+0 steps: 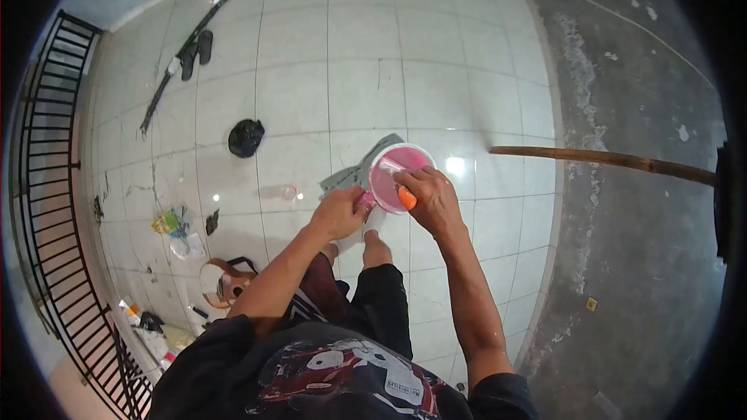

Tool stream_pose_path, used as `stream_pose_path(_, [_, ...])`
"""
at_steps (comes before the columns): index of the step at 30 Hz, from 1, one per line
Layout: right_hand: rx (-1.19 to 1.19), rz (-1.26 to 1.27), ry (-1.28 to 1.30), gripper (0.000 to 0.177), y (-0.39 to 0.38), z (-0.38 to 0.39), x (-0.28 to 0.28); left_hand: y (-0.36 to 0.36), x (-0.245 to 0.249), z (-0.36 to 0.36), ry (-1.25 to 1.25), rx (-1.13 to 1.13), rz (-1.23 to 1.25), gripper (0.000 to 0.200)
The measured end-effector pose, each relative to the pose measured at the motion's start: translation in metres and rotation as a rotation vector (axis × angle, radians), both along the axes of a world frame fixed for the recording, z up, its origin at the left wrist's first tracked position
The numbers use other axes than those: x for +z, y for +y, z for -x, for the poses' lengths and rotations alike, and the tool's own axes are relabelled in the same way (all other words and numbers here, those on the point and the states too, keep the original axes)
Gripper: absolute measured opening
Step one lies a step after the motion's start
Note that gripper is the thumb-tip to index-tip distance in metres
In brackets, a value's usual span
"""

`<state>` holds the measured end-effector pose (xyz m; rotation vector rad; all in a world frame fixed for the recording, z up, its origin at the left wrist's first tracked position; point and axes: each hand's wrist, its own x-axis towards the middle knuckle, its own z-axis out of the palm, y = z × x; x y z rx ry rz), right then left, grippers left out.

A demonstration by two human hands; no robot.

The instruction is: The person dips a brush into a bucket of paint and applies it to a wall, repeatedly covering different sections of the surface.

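Observation:
A round white-rimmed bucket (421,154) with pink paint-like liquid inside stands over grey sheets (342,179) on the tiled floor, just ahead of my feet. My left hand (338,214) is closed at the bucket's near-left edge, where a pink part shows by the fingertips. Over the bucket, my right hand (432,198) wraps round an orange-handled tool (407,198). A pale, pink-tinged piece, apparently the tool's head, lies inside the rim beyond the fingers. Its exact kind is hidden by the hand.
A bamboo pole (599,157) reaches in from the right. Left lie a black plastic bag (246,138), a clear cup (290,193), a guitar (223,284), plastic packets (171,222), sandals (196,54) beside a long dark bar (187,47), and a black metal railing (58,163).

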<state>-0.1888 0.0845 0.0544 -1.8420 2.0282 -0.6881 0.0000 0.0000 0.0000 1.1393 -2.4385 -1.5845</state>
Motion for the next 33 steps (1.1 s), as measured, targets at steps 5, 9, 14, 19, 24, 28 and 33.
stream_pose_path(5, [-0.198, 0.012, 0.209, 0.021, 0.037, -0.025, 0.05, 0.037, 0.06, -0.011, 0.07, -0.046, 0.094, 0.033])
stream_pose_path(9, [-0.386, -0.003, 0.033, 0.014, 0.039, -0.031, 0.06, 0.035, 0.074, -0.001, 0.122, -0.077, 0.148, 0.031])
stream_pose_path(14, [-0.659, 0.16, -0.235, 0.024, 0.051, -0.013, 0.096, 0.035, 0.1, 0.009, 0.083, -0.071, 0.14, 0.031])
stream_pose_path(19, [-0.648, 0.184, -0.276, 0.026, 0.047, 0.005, 0.094, 0.041, 0.106, 0.027, 0.122, -0.062, 0.248, 0.031])
stream_pose_path(24, [-0.6, 0.007, -0.052, 0.044, 0.043, 0.033, 0.08, 0.049, 0.102, 0.05, 0.122, -0.038, 0.264, 0.026])
stream_pose_path(28, [-0.509, 0.085, 0.1, 0.028, 0.059, 0.053, 0.098, 0.057, 0.112, 0.068, 0.06, -0.032, 0.257, 0.027])
stream_pose_path(33, [-0.454, 0.083, 0.197, 0.017, 0.067, 0.074, 0.097, 0.065, 0.128, 0.1, 0.051, -0.021, 0.226, 0.034])
